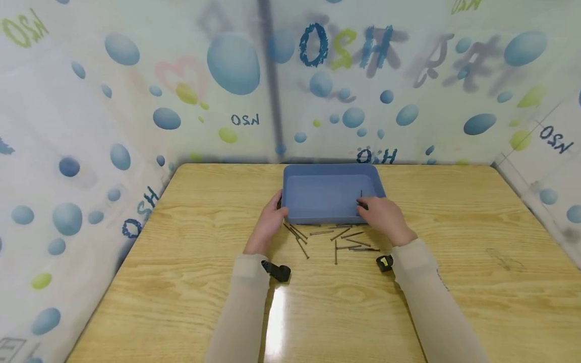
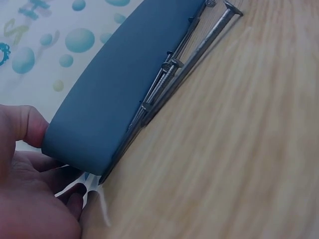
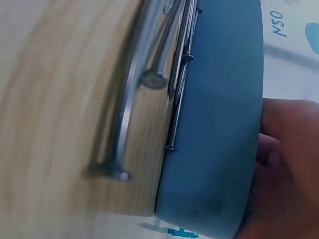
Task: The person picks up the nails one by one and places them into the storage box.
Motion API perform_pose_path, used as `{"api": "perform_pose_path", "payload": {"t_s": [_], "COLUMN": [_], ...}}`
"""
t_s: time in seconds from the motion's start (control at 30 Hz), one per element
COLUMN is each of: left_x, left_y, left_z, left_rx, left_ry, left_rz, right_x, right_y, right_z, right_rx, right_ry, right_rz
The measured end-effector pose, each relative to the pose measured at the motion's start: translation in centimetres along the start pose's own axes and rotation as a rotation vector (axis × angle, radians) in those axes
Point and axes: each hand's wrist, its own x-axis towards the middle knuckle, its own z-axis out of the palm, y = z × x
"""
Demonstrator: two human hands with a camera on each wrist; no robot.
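A shallow blue tray point(image 1: 331, 194) stands on the table against its far side. My left hand point(image 1: 269, 222) grips the tray's left end, the thumb at the front corner and the fingers along the side wall, as the left wrist view shows too. Over the tray's front right corner, my right hand point(image 1: 386, 218) reaches inside and pinches a nail point(image 1: 361, 193), which sticks up past the fingertips. In the right wrist view the tray's wall point(image 3: 214, 109) hides those fingertips. Several loose nails point(image 1: 336, 252) lie scattered in front of the tray, some close along its front wall.
The wooden table point(image 1: 181, 282) extends around the tray on both sides. Behind it rises a patterned wall covering point(image 1: 190, 101) with blue dots. A black wrist camera point(image 1: 278, 272) sits at the left cuff and another camera point(image 1: 384, 263) at the right.
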Motion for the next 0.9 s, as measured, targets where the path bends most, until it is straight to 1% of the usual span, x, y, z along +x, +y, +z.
{"api": "perform_pose_path", "payload": {"t_s": [0.2, 0.37, 0.5, 0.6, 0.63, 0.73, 0.83, 0.9], "left_x": [0.0, 0.0, -0.1, -0.8, -0.8, -0.8, -0.2, -0.3], "left_y": [0.1, -0.1, -0.2, 0.7, 0.8, 0.7, -0.3, -0.2], "left_z": [0.0, 0.0, -0.1, -0.1, -0.2, -0.1, 0.0, 0.0], "left_rx": [-0.01, -0.006, -0.017, -0.03, -0.03, -0.031, -0.032, -0.035], "left_ry": [0.001, 0.009, -0.002, -0.024, -0.026, -0.023, -0.007, -0.006], "left_rz": [-0.001, 0.0, 0.011, 0.007, 0.008, 0.001, 0.01, 0.017], "right_x": [0.0, -0.1, -0.4, -0.4, -0.5, -0.4, -0.4, -0.3], "right_y": [-0.4, -0.7, -0.9, -0.9, -0.9, -0.9, -0.9, -0.8], "right_z": [0.0, 0.0, 0.0, 0.0, 0.1, 0.1, 0.1, 0.2], "right_rx": [-0.048, -0.059, -0.071, -0.089, -0.094, -0.108, -0.113, -0.113], "right_ry": [-0.071, -0.102, -0.115, -0.114, -0.113, -0.113, -0.115, -0.119], "right_rz": [-0.009, -0.006, -0.018, -0.028, -0.031, -0.035, -0.034, -0.029]}}
